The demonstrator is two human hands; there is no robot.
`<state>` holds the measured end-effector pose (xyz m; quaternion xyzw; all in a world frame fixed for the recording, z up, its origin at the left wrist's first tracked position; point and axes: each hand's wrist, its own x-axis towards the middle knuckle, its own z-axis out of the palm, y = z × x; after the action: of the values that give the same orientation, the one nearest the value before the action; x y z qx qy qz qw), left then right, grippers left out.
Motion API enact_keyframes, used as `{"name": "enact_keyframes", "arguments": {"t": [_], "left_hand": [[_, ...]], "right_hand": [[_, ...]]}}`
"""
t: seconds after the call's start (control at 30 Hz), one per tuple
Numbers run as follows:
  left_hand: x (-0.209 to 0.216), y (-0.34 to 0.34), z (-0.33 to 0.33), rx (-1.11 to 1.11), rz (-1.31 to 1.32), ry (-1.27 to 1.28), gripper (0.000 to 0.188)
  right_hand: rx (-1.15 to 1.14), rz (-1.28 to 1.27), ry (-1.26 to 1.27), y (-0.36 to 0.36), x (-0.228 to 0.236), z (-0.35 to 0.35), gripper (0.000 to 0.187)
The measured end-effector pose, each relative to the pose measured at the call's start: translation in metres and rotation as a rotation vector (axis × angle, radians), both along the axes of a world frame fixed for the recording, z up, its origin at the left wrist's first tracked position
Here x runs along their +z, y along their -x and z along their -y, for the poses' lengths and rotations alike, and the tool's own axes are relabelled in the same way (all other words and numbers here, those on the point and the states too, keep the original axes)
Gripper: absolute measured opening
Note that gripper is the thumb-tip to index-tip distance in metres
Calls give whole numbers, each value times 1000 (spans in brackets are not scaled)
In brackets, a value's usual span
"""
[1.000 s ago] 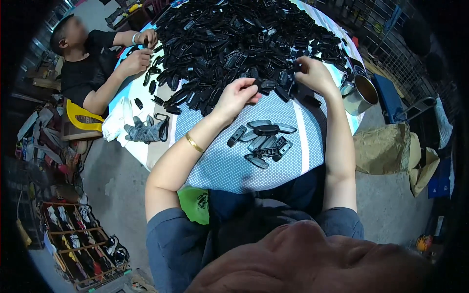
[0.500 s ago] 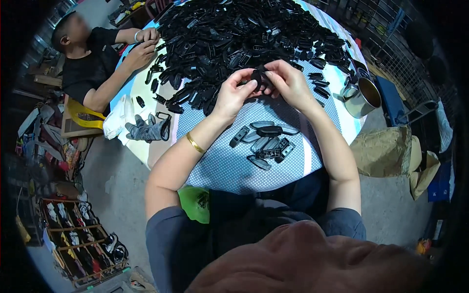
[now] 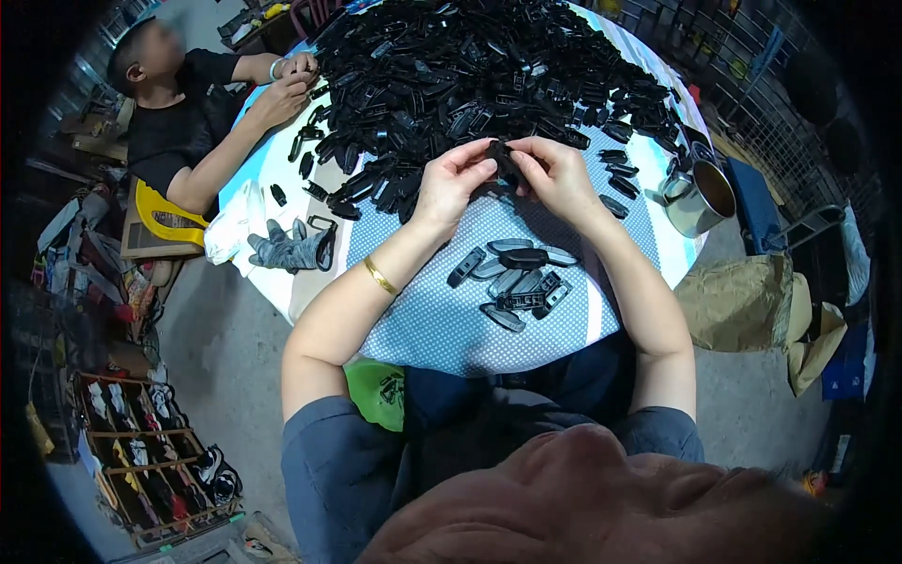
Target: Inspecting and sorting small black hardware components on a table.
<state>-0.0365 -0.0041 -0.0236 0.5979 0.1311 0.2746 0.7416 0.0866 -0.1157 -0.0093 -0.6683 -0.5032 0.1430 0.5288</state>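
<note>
A small black piece (image 3: 504,162) is sitting between the fingertips of both hands, just on the near side of the big heap. The left hand (image 3: 449,186) is pinching narrowly at its left side and the right hand (image 3: 562,179) is closing in the same way from the right; the fingers are hiding most of it, so its exact shape cannot be told.

A second ago the right hand was out at the heap's right edge, apart from the left; now the two are meeting, so both are working on one piece rather than one reaching out.

Nearer the person, a small group of black and grey pieces (image 3: 521,280) is lying on the patterned tablecloth (image 3: 423,324). The heap of black parts (image 3: 470,70) is spreading beyond the hands, with loose pieces (image 3: 622,170) to the right. Farther right, a metal mug (image 3: 697,209) is standing; to the left, a grey glove (image 3: 287,248) is lying and a co-worker (image 3: 178,132) is sitting, hands together over the table's edge.
</note>
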Motion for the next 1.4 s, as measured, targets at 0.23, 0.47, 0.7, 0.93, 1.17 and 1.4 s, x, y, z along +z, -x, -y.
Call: {"name": "enact_keyframes", "arguments": {"t": [0.23, 0.47, 0.7, 0.93, 1.17, 1.4], "left_hand": [[5, 2, 5, -37, 85, 171, 28], [18, 8, -3, -56, 106, 210, 25], [19, 14, -7, -126, 95, -3, 25], [19, 9, -11, -113, -234, -469, 28], [10, 7, 20, -533, -355, -950, 24], [-10, -18, 7, 56, -25, -1380, 30]], "right_hand": [[-142, 584, -287, 11, -6, -4, 14], [97, -78, 153, 6, -1, -2, 31], [6, 277, -140, 24, -1, 2, 25], [122, 170, 231, -18, 4, 4, 26], [-385, 412, -65, -109, -21, -1, 26], [-289, 581, 55, -123, -55, -47, 32]]}}
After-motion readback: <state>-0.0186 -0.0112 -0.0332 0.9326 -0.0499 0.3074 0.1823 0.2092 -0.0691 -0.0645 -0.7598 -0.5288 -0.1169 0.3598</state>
